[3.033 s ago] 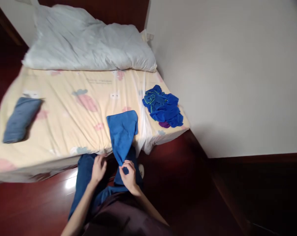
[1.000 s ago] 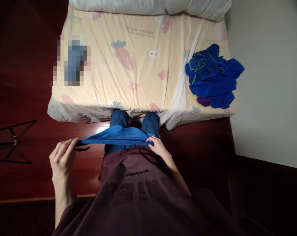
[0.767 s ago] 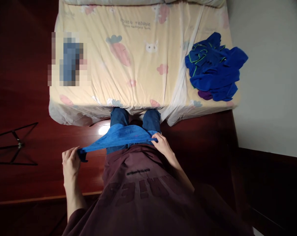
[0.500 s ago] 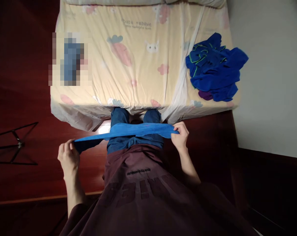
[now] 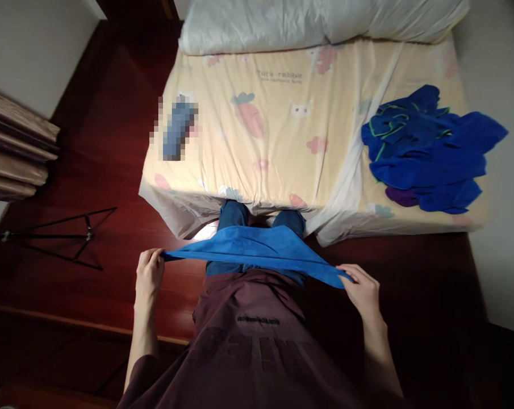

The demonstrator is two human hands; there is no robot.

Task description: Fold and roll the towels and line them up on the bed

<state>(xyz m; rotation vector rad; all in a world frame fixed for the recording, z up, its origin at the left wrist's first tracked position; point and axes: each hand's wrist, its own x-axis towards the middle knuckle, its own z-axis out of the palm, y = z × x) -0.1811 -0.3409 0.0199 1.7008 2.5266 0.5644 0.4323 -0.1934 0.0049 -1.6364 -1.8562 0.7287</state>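
Both hands loaded: left hand (image 5: 150, 272) pinches one end of a bright blue, soft-looking rectangular fabric cloth (image 5: 257, 250), right hand (image 5: 362, 288) pinches the other, thumb against fingers. Cloth is off the bed, spanning the gap between the hands in front of the thighs, just short of the near edge of the bed with the pale yellow carrot-and-rabbit print sheet (image 5: 222, 165). Wide two-end grip probably there to keep the cloth stretched out and stop it bunching; left end is drawn narrow, right end has a loose flap hanging by the fingers, middle looks slack. So relative to each hand: cloth runs inward from the fingertips, in contact at both ends. On the bed: crumpled heap of darker blue cloths with green edging (image 5: 427, 150) by the right edge, toward the near right corner, likely kept aside so the middle stays usable; pixelated grey-blue oblong item (image 5: 178, 133) near the left edge, can't identify; puffy white quilt (image 5: 316, 23) along the far edge.
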